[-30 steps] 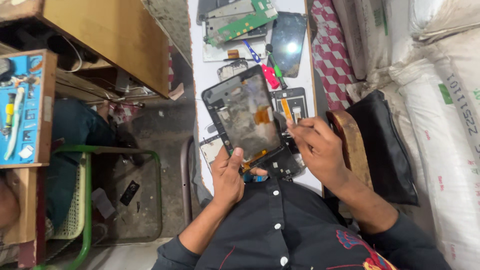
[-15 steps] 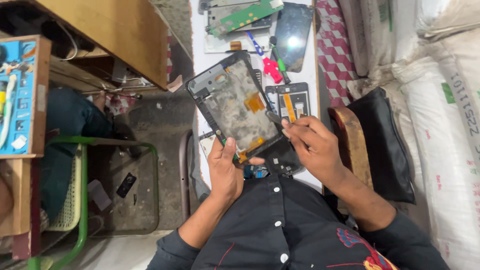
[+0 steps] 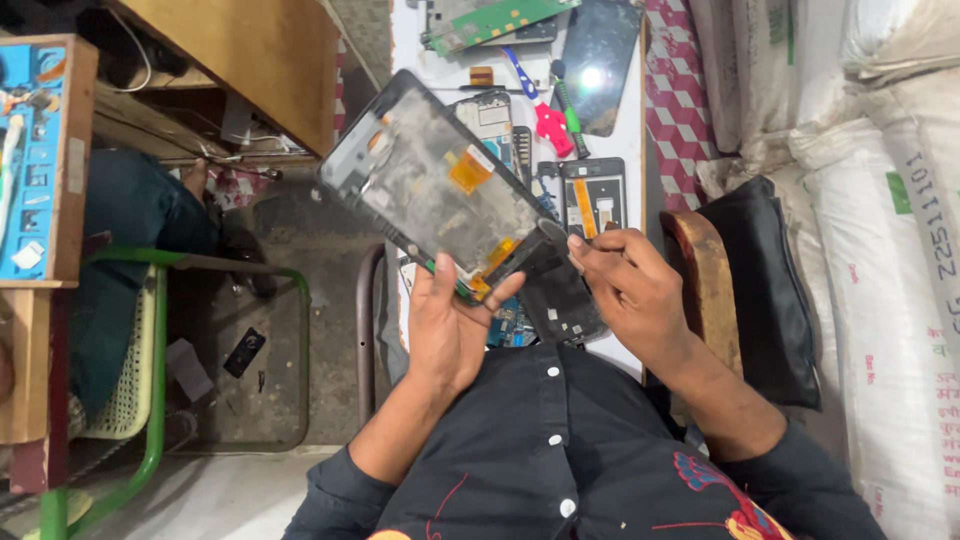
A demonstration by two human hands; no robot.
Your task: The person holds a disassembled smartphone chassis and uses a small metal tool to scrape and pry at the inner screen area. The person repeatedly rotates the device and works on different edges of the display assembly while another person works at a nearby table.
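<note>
L hand (image 3: 447,325) is gripping the lower edge of a phone screen assembly (image 3: 430,185), thumb and fingers pinching it near the bottom corner, holding it tilted up off the counter (image 3: 425,45) w/ its inner side facing the camera. Orange flex strips are showing on that inner side, one mid-panel, one near the gripped end. R hand (image 3: 625,290) is sitting just beside the assembly's bottom corner, fingers curled together & pinching a dark flap or part at that corner; can't tell exactly what it's pinching. Both hands are close together, above the person's dark buttoned shirt (image 3: 560,450).

On the white counter behind the assembly: a dark phone frame (image 3: 593,195) w/ an orange strip lying flat, a pink-handled tool (image 3: 545,115) and a green-handled tool (image 3: 568,112) just beside each other, a black glass panel (image 3: 600,60) further back, a green circuit board (image 3: 500,20) at the far edge. Under the hands, another dark phone part w/ a blue board (image 3: 515,325) is lying near the counter's front edge. R of the counter: a black bag (image 3: 770,290) against white sacks (image 3: 880,230). L side: a green-framed chair (image 3: 150,380), a wooden bench (image 3: 250,60).
</note>
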